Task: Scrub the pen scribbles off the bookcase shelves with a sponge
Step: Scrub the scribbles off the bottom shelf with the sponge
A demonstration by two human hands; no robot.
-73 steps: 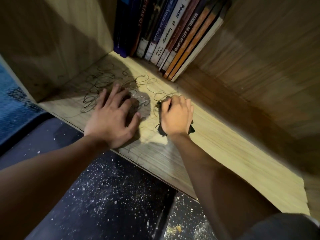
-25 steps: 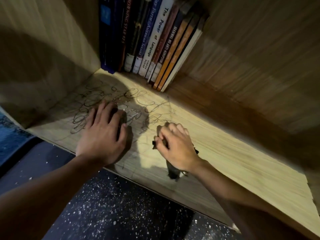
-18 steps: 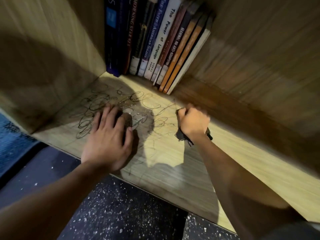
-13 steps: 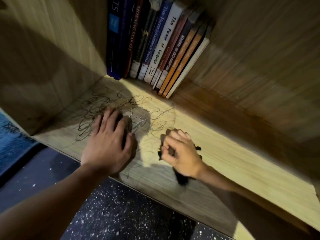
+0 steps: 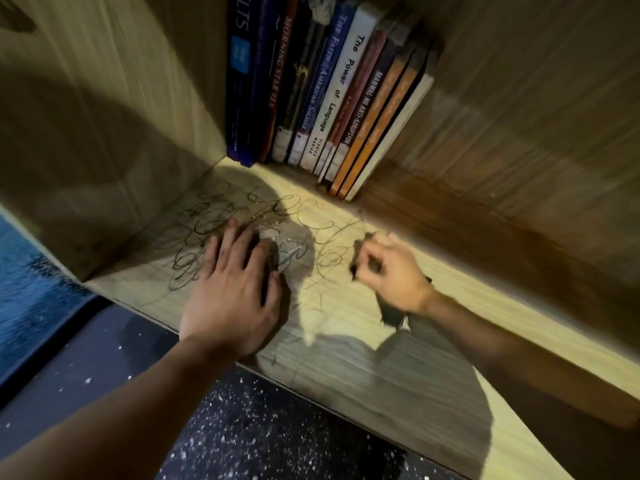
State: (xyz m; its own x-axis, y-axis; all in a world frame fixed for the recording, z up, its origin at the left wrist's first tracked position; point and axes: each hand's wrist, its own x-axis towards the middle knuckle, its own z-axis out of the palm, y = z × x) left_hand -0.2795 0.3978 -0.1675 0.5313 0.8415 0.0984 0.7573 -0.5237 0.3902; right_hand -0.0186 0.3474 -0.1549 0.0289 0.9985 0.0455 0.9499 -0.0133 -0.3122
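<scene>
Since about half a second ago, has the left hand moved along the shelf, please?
No. The left hand lies flat on the scribbles at the same spot near the shelf's front edge.

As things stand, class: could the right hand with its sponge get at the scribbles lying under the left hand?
Probably not yet: the left hand rests flat over those scribbles, blocking the right hand and its sponge.

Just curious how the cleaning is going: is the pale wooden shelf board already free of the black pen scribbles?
No, looping black pen scribbles still cover the pale wooden shelf board around the flat left hand.
</scene>
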